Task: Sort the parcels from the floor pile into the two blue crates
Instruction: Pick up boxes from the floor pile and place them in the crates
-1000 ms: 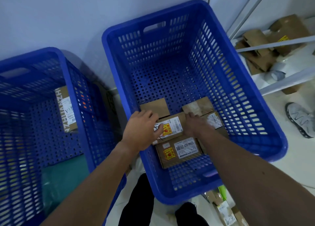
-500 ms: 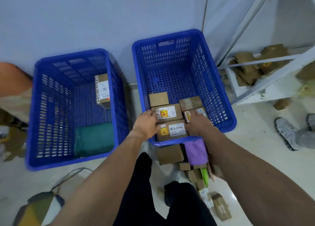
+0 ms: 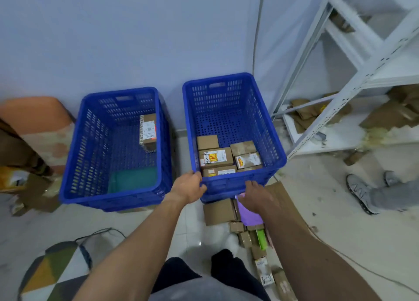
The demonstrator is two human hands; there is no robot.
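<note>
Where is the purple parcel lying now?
The purple parcel lies on the floor before the right crate, partly under the right hand, beside a brown box.

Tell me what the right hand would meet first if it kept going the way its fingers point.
The right hand points forward, toward the right blue crate. It would most likely meet that crate's near wall first, just ahead of the fingertips. Depth is hard to judge here, so it may already be close to touching.
</note>
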